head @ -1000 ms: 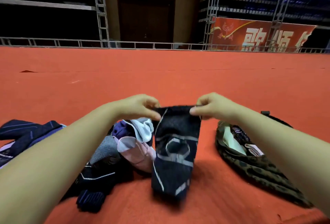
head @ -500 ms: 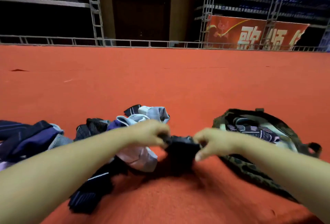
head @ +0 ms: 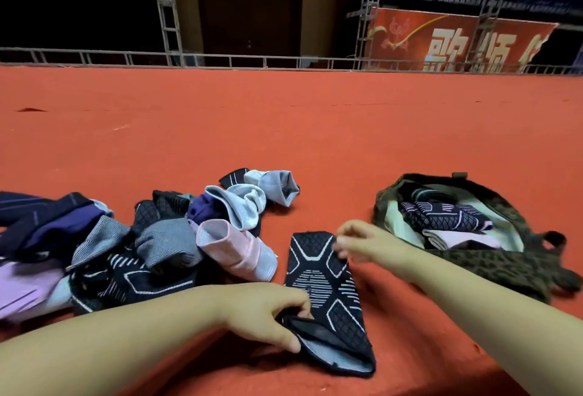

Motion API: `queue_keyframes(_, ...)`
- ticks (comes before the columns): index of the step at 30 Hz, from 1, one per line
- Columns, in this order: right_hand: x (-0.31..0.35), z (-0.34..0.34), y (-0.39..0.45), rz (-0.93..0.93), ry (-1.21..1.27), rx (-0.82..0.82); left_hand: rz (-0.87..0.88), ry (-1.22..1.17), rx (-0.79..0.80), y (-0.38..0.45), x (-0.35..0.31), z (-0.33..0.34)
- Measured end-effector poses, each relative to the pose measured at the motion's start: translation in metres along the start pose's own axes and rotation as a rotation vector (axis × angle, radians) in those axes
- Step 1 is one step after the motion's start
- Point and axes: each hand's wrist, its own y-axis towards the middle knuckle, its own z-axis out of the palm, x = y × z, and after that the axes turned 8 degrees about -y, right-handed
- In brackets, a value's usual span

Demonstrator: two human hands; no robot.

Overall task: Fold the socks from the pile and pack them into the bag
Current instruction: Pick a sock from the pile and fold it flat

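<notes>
Item: black patterned sock [head: 318, 282]. A second before, it hung in the air, pinched at its top edge by both hands; half a second before, it was bunched low between them. At this moment it lay flat and lengthwise on the red carpeted surface [head: 284, 130], between the sock pile [head: 151, 238] and the bag [head: 492, 266], touching neither as far as could be seen.

Left hand [head: 268, 317]: grip pinching the sock's open near end, thumb under the edge, fingers curled over it.

Right hand [head: 356, 239]: blurred by motion, fingers loosely bent at the sock's far right corner; whether it pinched the cloth or merely touched it could not be told.

Sock pile: unfolded socks, pink, pale blue, grey-striped, navy and black, heaped at left.

Bag: dark, leopard-patterned, mouth open, at right; folded socks already inside, a dark patterned one above a pale pink one.

Assessment: the sock had been spread out ready for folding; the fold itself was not yet made, and packing would follow.
</notes>
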Motion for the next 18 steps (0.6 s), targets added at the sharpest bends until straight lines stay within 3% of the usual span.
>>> queue_keyframes(2,-0.005,0.004,0.01,-0.056,-0.135,-0.112,-0.005,0.014,-0.03,0.004,0.003,0.002)
queue_keyframes(5,-0.014,0.022,0.024,-0.027,-0.342,0.016,-0.003,0.079,-0.164,0.008,0.004,0.004)
queue_keyframes(7,-0.013,0.03,0.022,-0.036,-0.263,0.014,-0.048,-0.002,-0.283,0.011,0.009,0.002)
queue_keyframes(10,-0.013,0.027,0.009,-0.041,0.166,-0.018,-0.175,-0.21,-0.506,0.021,0.017,-0.004)
queue_keyframes(12,-0.022,0.016,0.001,-0.037,0.288,0.051,-0.278,-0.347,-0.641,0.031,0.023,-0.009)
queue_keyframes(16,-0.02,0.005,-0.013,-0.098,0.096,0.156,-0.344,-0.421,-0.809,0.046,0.022,-0.016)
queue_keyframes(18,-0.022,0.011,-0.011,-0.069,0.039,0.066,-0.255,-0.449,-0.807,0.049,0.02,-0.016)
